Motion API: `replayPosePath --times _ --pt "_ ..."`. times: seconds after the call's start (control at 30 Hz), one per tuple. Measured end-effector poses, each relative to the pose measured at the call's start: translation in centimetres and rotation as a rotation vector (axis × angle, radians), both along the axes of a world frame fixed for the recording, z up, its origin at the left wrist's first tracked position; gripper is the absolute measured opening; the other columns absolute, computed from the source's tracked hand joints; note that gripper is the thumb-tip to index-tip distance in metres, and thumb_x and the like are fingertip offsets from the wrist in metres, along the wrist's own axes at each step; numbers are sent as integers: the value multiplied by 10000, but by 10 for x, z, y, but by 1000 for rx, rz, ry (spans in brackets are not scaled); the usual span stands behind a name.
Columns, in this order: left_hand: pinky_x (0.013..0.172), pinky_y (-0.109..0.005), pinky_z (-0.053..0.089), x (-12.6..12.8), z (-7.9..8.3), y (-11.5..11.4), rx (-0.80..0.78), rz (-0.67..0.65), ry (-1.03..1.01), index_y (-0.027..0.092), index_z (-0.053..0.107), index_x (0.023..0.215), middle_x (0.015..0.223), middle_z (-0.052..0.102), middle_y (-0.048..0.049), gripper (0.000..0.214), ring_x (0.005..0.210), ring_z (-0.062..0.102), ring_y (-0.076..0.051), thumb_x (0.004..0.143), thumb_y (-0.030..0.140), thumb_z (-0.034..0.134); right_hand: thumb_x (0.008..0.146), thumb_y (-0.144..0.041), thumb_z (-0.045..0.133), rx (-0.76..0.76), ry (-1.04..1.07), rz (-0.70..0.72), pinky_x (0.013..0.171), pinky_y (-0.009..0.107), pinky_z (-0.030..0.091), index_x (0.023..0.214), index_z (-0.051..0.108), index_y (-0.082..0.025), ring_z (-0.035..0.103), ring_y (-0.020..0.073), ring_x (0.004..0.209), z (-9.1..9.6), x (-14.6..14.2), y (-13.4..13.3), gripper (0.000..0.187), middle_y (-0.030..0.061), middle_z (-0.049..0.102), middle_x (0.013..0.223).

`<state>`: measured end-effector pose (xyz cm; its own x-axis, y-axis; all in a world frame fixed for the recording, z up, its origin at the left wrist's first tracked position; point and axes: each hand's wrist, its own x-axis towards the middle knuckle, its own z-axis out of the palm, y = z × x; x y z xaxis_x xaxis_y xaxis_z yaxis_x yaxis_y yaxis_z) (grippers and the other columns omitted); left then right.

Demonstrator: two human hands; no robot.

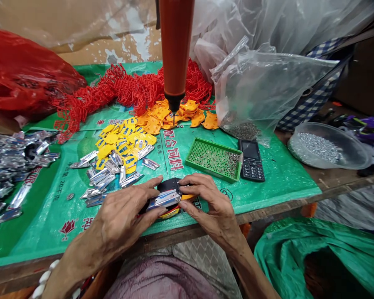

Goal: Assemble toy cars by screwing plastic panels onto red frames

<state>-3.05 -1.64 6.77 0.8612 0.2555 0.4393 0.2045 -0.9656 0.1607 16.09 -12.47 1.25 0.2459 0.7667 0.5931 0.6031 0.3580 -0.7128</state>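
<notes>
Near the table's front edge, a small black and yellow plastic assembly point(166, 186) lies between my two hands, with a shiny silver-and-blue strip point(164, 199) along its near side. My left hand point(120, 211) grips its left end, thumb in front and fingers behind. At the other end, my right hand point(210, 199) pinches it between thumb and fingertips, where an orange-yellow part shows. Its underside is hidden. Above and behind hangs an orange power screwdriver point(177, 50), its thin bit point(173, 119) pointing down, apart from the assembly.
Loose silver strips point(102, 178), yellow pieces point(120, 143), orange pieces point(157, 116) and red plastic frames point(134, 89) are heaped behind. A green tray point(213, 160) of screws stands beside a keypad phone point(251, 160). Rightward are a clear bag point(262, 87) and a plastic bowl point(330, 147).
</notes>
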Motion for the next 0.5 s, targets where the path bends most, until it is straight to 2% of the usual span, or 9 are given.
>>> replayPosePath --times 0.27,0.5 --pt "906 -254 599 8 -1 -1 32 -44 -31 99 627 1035 1031 781 -158 218 1037 747 -210 1055 265 488 855 -179 720 24 -20 -9 954 380 572 1043 683 -204 684 198 1080 -1 0 0 193 80 746 1069" --pt "907 -268 605 6 -3 -1 -2 -37 -23 106 619 1071 1091 768 -160 233 1037 747 -205 1064 275 459 854 -163 718 24 -36 -9 964 374 569 1064 687 -205 681 190 1077 0 1 0 217 78 749 1077"
